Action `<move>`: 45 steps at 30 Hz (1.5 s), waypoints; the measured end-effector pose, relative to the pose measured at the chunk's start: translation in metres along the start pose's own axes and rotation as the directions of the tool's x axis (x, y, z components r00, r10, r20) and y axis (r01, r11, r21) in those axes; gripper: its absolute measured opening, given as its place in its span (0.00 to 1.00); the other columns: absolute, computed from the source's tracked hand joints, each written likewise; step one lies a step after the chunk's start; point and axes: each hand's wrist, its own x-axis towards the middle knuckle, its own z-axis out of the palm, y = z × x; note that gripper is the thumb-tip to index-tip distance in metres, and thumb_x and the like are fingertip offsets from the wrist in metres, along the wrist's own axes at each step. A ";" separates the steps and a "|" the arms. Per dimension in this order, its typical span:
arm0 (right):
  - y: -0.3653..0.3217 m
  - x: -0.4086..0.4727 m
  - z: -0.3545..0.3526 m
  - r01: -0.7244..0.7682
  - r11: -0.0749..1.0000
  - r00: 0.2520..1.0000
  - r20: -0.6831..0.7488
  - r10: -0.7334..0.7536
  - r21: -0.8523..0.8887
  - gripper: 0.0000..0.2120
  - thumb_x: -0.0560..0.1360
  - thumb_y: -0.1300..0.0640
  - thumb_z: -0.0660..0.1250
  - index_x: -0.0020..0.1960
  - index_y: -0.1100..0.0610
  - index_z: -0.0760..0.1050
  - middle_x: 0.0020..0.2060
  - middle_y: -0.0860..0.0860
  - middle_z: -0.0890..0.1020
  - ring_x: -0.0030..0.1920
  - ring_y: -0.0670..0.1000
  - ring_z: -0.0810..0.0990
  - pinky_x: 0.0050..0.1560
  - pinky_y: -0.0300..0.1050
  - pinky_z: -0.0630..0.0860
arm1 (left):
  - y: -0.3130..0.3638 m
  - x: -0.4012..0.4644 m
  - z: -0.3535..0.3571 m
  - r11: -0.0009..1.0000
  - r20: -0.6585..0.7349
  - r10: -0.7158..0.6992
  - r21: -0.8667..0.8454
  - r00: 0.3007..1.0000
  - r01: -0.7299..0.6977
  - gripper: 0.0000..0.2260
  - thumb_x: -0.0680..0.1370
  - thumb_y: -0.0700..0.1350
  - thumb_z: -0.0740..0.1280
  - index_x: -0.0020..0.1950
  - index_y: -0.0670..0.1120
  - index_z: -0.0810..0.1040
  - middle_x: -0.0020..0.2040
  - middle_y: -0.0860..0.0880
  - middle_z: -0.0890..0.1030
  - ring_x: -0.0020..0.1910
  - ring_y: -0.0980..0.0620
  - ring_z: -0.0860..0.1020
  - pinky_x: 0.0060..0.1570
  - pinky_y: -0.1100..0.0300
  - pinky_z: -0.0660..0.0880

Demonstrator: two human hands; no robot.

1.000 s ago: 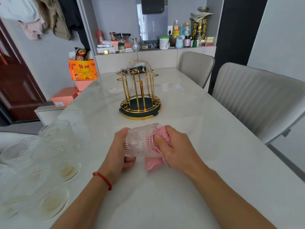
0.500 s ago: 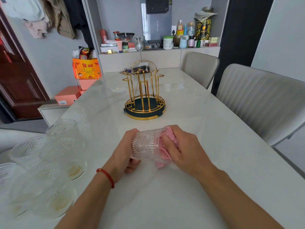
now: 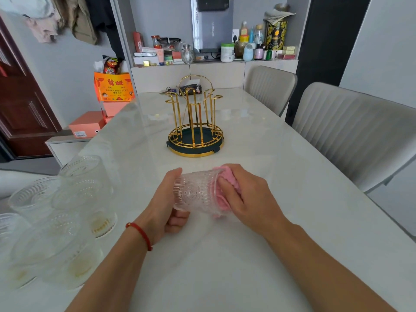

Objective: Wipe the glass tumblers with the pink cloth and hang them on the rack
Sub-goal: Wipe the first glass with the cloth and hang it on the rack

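Observation:
A ribbed glass tumbler [image 3: 195, 194] lies sideways just above the white table, its base held in my left hand [image 3: 165, 204]. My right hand [image 3: 246, 195] presses the pink cloth [image 3: 222, 192] into the tumbler's mouth; part of the cloth is inside the glass and part is hidden under my fingers. The gold wire rack [image 3: 195, 122] on its dark green round base stands beyond my hands at mid-table, with nothing hanging on its pegs. Several more ribbed tumblers [image 3: 67, 212] stand upright in a cluster at the left edge of the table.
The marble-look table [image 3: 281, 233] runs away from me. Two grey ribbed chairs [image 3: 351, 136] stand along its right side. A small dark pouch [image 3: 191, 89] lies behind the rack. A cluttered shelf [image 3: 213, 50] and orange boxes [image 3: 112, 88] sit past the table's far end.
The cloth has gone deeper into the tumbler, with less of it hanging below my right hand. The glass has turned slightly in my left hand. The view has shifted a little.

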 end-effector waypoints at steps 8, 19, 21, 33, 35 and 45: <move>-0.002 -0.001 0.004 -0.028 0.997 0.999 -0.019 0.030 0.075 0.08 0.81 0.52 0.64 0.52 0.57 0.78 0.37 0.45 0.80 0.37 0.43 0.77 0.38 0.32 0.71 | 0.001 -0.003 0.002 0.998 -0.053 0.049 -0.040 0.997 -0.051 0.24 0.79 0.67 0.54 0.33 0.51 0.62 0.26 0.49 0.61 0.23 0.53 0.55 0.25 0.68 0.53; -0.001 0.000 0.007 -0.122 0.981 0.980 -0.140 0.144 0.154 0.10 0.77 0.49 0.65 0.45 0.55 0.78 0.31 0.46 0.79 0.32 0.44 0.75 0.33 0.33 0.70 | 0.002 -0.004 0.012 0.987 -0.093 0.096 -0.119 0.991 -0.106 0.24 0.78 0.69 0.56 0.35 0.52 0.58 0.27 0.52 0.57 0.25 0.54 0.53 0.25 0.66 0.50; 0.001 -0.002 0.000 0.047 0.998 0.991 -0.124 -0.043 0.029 0.09 0.79 0.52 0.66 0.54 0.57 0.79 0.38 0.47 0.82 0.37 0.45 0.79 0.39 0.34 0.74 | 0.003 -0.008 0.005 0.998 0.022 -0.033 -0.056 0.999 0.034 0.25 0.76 0.70 0.55 0.35 0.51 0.54 0.27 0.52 0.55 0.25 0.53 0.50 0.25 0.67 0.49; -0.001 -0.003 0.001 0.185 0.982 0.969 -0.161 -0.190 -0.045 0.09 0.79 0.56 0.67 0.55 0.60 0.80 0.41 0.49 0.83 0.38 0.46 0.80 0.40 0.36 0.77 | 0.004 -0.006 0.001 0.997 0.084 -0.063 -0.047 0.994 0.067 0.22 0.77 0.67 0.56 0.36 0.52 0.55 0.29 0.51 0.54 0.25 0.53 0.49 0.25 0.68 0.48; 0.006 -0.001 -0.003 0.289 0.951 0.949 -0.098 -0.300 -0.111 0.13 0.81 0.54 0.66 0.60 0.62 0.79 0.50 0.52 0.85 0.47 0.51 0.83 0.45 0.44 0.80 | 0.004 -0.006 -0.004 0.993 0.116 -0.118 0.023 0.986 0.116 0.22 0.77 0.67 0.55 0.38 0.51 0.54 0.29 0.51 0.54 0.25 0.53 0.49 0.26 0.68 0.47; 0.000 0.000 -0.001 -0.056 0.984 0.979 -0.184 0.088 0.169 0.10 0.82 0.52 0.64 0.60 0.51 0.79 0.41 0.43 0.84 0.38 0.45 0.83 0.36 0.41 0.81 | 0.009 -0.004 0.008 0.934 0.010 0.186 -0.313 0.982 -0.174 0.21 0.74 0.68 0.68 0.42 0.50 0.70 0.34 0.50 0.58 0.32 0.52 0.55 0.30 0.58 0.54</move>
